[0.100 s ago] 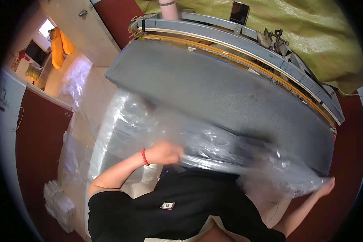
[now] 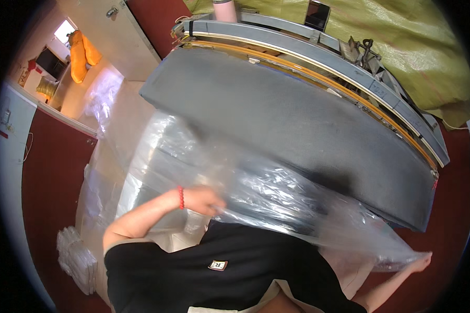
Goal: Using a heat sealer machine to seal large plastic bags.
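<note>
Left hand point(image 2: 203, 201), blurred, has its fingers closed on the near edge of a clear plastic sheet point(image 2: 277, 188), while the right hand point(image 2: 422, 262) pinches its far right end. Between them the sheet spans the space before the person's black shirt point(image 2: 266, 261), along the near side of a grey table point(image 2: 256, 99). Red beads point(image 2: 181, 197) circle the left wrist. Beyond the table's surface run an orange strip point(image 2: 287, 64) and a metal rail point(image 2: 245, 31); a pink bottle point(image 2: 225, 11) stands near the rail's left end. Folded plastic point(image 2: 77, 258) lies stacked at lower left.

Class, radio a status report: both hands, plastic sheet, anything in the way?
Left hand and right hand gripping clear plastic sheet. Sheet stretched between them. No snag visible; grey table just beyond.
</note>
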Motion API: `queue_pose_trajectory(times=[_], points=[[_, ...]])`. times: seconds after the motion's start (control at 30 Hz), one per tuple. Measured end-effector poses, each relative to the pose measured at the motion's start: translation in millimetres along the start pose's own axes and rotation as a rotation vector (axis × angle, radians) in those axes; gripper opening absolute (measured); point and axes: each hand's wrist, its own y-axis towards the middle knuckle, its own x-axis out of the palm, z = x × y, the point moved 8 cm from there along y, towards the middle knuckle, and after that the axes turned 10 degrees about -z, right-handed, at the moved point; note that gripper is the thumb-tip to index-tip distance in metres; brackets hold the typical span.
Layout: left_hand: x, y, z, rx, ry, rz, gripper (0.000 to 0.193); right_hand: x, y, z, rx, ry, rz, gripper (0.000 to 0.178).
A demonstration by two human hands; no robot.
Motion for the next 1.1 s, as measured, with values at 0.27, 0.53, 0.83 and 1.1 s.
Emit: queue_pose_trajectory(times=[0.27,0.53,0.83,1.1], points=[[-224,-287,-200,-1.442,0.713,0.346,0.023,69,24,-9,0.033,-0.188,-0.223,0.046],[-328,-203,19,-0.279,1.400,1.821,0.020,171,-3,-123,0.089,-0.420,-0.309,0.051],[-342,-142,-293,-0.968,0.271,1.005,0.070,202,8,-89,-0.053,-0.718,-0.385,0.039],[-399,-92,-259,-1.200,0.560,0.614,0.045,204,-24,-174,-0.091,-0.779,-0.368,0.030]])
